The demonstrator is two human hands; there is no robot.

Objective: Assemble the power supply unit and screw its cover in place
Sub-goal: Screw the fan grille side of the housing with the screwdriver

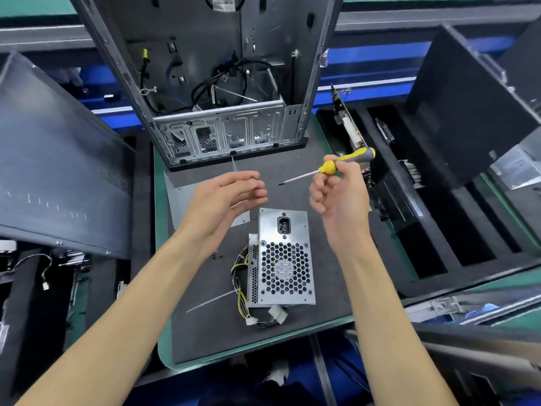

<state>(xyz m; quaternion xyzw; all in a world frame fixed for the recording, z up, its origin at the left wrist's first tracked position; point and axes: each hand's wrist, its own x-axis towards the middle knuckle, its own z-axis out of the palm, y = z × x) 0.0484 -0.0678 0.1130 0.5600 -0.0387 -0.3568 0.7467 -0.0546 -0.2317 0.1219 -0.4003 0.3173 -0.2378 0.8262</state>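
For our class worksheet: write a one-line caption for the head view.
Right hand holds a yellow screwdriver above the power supply unit; left hand hovers alongside.

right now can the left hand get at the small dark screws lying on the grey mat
Probably yes: the small dark screws lie uncovered on the grey mat beside the left forearm, and the left hand hovers above with fingers loose.

Green-edged grey workbench point(205, 341), blue rails point(366, 58)

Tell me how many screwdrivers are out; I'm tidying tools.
1: a yellow-and-grey screwdriver, gripped in the right hand above the power supply unit. Others may lie hidden in the side trays.
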